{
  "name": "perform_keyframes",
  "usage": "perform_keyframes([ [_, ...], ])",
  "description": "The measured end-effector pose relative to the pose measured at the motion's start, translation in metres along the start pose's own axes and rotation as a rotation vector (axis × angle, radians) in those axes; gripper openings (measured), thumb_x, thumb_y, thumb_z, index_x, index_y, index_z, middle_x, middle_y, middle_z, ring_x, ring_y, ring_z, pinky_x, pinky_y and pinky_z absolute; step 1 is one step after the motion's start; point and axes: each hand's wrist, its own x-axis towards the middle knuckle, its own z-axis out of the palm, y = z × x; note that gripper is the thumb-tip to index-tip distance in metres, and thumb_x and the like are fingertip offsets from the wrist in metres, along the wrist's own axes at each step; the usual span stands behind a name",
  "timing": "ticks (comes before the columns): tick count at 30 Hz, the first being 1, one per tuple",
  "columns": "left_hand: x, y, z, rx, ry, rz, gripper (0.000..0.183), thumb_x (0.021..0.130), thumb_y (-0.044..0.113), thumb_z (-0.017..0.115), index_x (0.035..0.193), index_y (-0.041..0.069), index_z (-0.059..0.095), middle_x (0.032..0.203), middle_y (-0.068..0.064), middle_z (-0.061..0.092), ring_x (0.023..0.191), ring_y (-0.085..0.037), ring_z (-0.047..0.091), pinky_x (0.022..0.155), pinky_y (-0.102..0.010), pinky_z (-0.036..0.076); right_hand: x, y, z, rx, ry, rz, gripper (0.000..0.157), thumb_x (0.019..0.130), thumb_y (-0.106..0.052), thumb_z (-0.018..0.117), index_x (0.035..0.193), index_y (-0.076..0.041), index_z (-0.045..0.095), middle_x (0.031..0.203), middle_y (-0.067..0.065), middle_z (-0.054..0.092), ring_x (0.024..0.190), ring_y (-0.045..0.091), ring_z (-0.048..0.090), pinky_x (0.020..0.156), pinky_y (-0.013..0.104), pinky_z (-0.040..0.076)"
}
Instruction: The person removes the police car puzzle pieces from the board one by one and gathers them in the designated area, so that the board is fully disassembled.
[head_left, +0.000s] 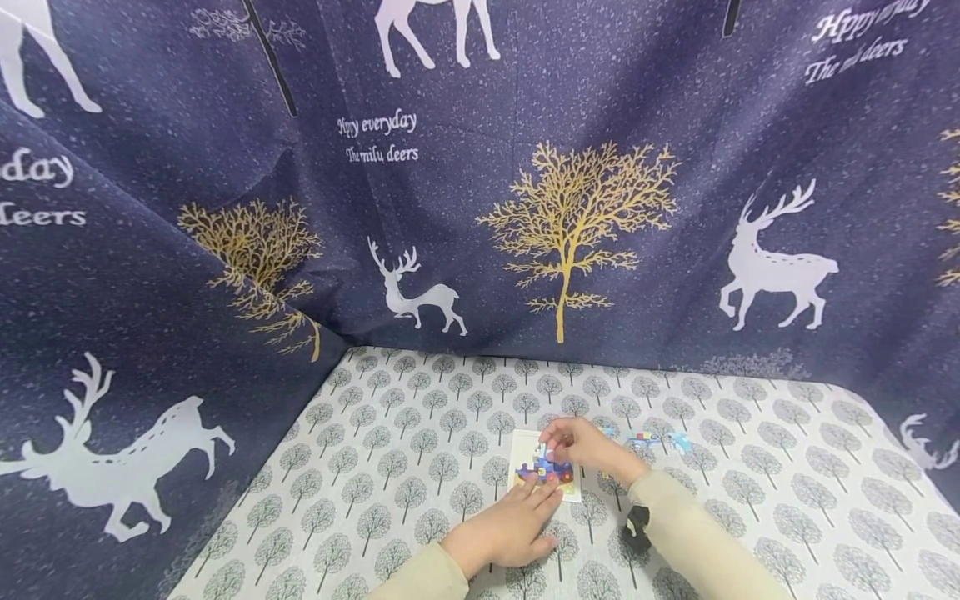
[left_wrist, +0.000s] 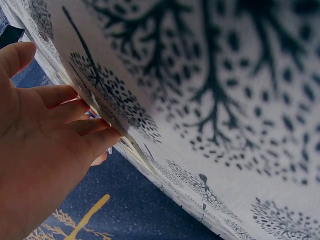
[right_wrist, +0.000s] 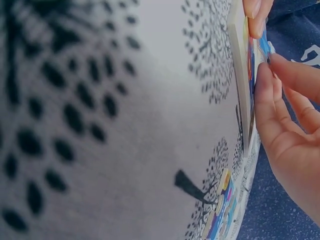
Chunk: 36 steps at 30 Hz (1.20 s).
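Note:
A small jigsaw puzzle board (head_left: 522,442) with a pale frame lies on the cloth, partly filled with blue, purple and red pieces. My left hand (head_left: 508,525) rests on its near edge with fingers extended; the left wrist view shows that hand (left_wrist: 50,135) with its fingertips along the board's edge (left_wrist: 137,152). Over the upper right of the board, my right hand (head_left: 585,446) pinches a blue puzzle piece (right_wrist: 265,46) between thumb and fingers. Much of that piece is hidden by the fingertips. In the right wrist view the right hand (right_wrist: 295,120) is close against the board (right_wrist: 240,60).
Loose puzzle pieces (head_left: 656,440) lie right of the board, beyond the right forearm; the right wrist view also shows some loose pieces (right_wrist: 220,207). A white cloth (head_left: 420,467) printed with trees covers the table. Dark blue curtains (head_left: 450,200) with deer stand behind and at left.

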Motion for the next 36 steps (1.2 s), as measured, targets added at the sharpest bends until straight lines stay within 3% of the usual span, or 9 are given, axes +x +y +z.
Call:
perform_keyframes([
  [12, 0.001, 0.000, 0.002, 0.000, 0.000, -0.008, 0.065, 0.099, 0.048, 0.042, 0.152, 0.011, 0.030, 0.159, -0.005, 0.022, 0.144, -0.031, 0.022, 0.115, -0.040, 0.027, 0.001, 0.008, -0.007, 0.016, 0.024, 0.006, 0.027, 0.082, 0.001, 0.066, 0.109, 0.002, 0.065, 0.092, 0.008, 0.065, 0.086, 0.020, 0.062, 0.079, 0.037, 0.055],
  [26, 0.000, 0.001, 0.001, -0.003, -0.013, -0.013, 0.065, 0.099, 0.048, 0.042, 0.152, 0.011, 0.029, 0.159, -0.005, 0.020, 0.145, -0.029, 0.020, 0.116, -0.039, 0.025, -0.013, 0.009, -0.027, 0.044, 0.065, 0.021, 0.027, 0.086, -0.004, 0.067, 0.111, 0.006, 0.064, 0.094, 0.014, 0.065, 0.081, 0.021, 0.066, 0.071, 0.034, 0.058],
  [36, 0.000, 0.001, -0.001, -0.016, -0.019, -0.018, 0.065, 0.099, 0.048, 0.043, 0.152, 0.012, 0.029, 0.159, -0.005, 0.020, 0.145, -0.029, 0.020, 0.116, -0.040, 0.025, -0.031, 0.016, -0.044, -0.040, 0.105, -0.024, 0.029, 0.088, -0.009, 0.065, 0.113, 0.005, 0.063, 0.096, 0.012, 0.066, 0.084, 0.018, 0.063, 0.073, 0.030, 0.056],
])
